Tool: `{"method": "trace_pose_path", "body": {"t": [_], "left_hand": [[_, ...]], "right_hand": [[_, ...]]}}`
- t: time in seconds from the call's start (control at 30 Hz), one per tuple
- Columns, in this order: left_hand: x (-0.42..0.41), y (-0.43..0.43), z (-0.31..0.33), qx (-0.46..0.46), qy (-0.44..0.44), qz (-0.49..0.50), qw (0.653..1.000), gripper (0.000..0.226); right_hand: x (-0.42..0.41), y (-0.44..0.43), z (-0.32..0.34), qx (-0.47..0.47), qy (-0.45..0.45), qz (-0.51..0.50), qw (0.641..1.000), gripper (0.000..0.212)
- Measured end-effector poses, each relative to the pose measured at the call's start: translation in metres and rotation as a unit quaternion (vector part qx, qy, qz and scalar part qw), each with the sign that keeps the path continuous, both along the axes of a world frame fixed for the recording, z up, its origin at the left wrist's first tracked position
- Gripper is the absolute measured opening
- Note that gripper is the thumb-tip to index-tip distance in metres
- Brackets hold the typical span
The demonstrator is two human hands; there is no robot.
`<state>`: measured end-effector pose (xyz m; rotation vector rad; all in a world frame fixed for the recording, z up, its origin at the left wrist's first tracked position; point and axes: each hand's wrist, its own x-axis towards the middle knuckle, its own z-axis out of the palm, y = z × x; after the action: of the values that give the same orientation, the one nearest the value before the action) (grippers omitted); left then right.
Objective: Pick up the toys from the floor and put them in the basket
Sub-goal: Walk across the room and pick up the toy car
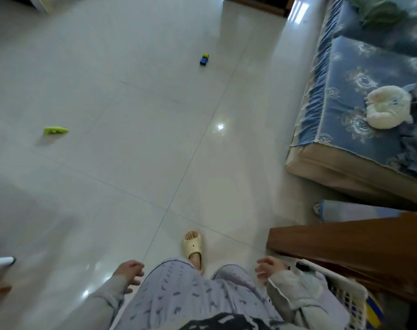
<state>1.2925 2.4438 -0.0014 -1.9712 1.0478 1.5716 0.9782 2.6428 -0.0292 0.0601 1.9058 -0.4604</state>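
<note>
A green toy (55, 130) lies on the pale tiled floor at the left. Farther off, near the middle top, sits a small blue and yellow toy car (204, 59). The white lattice basket (345, 291) stands at the bottom right, partly hidden by my right sleeve. My left hand (130, 272) hangs empty with fingers apart beside my left leg. My right hand (269, 266) is also empty, fingers loosely spread, just left of the basket. Both toys are well out of reach of either hand.
A sofa with a blue flowered cover (360, 110) fills the right side, a white plush (388, 110) on it. A brown wooden table (355, 244) stands beside the basket. My foot in a cream slipper (192, 246) is on the floor. A white bar (1, 261) pokes in at the left.
</note>
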Motion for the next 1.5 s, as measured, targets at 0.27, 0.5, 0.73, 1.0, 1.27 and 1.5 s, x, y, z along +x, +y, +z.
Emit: {"method": "trace_pose_path", "body": {"t": [0.27, 0.5, 0.73, 1.0, 1.27, 1.5], "left_hand": [[-0.139, -0.142, 0.028, -0.061, 0.120, -0.037, 0.990, 0.016], [-0.219, -0.196, 0.014, -0.033, 0.137, 0.031, 0.990, 0.021], [-0.256, -0.219, -0.010, -0.020, 0.026, -0.001, 0.999, 0.018], [-0.310, -0.283, -0.017, -0.008, -0.015, -0.080, 0.997, 0.020], [-0.401, -0.388, -0.032, -0.020, -0.010, -0.019, 1.000, 0.016], [-0.509, -0.535, -0.025, -0.041, 0.021, -0.037, 0.998, 0.012]], "right_hand": [[-0.042, -0.031, -0.015, 0.079, -0.003, 0.013, 0.997, 0.030], [-0.144, -0.132, -0.018, 0.029, -0.024, -0.065, 0.997, 0.039], [-0.261, -0.260, 0.003, -0.012, -0.009, -0.090, 0.996, 0.028], [-0.366, -0.382, 0.027, -0.078, 0.021, 0.012, 0.997, 0.016], [-0.425, -0.451, 0.009, -0.038, 0.013, 0.022, 0.999, 0.027], [-0.478, -0.508, -0.006, 0.053, 0.013, 0.000, 0.999, 0.032]]}}
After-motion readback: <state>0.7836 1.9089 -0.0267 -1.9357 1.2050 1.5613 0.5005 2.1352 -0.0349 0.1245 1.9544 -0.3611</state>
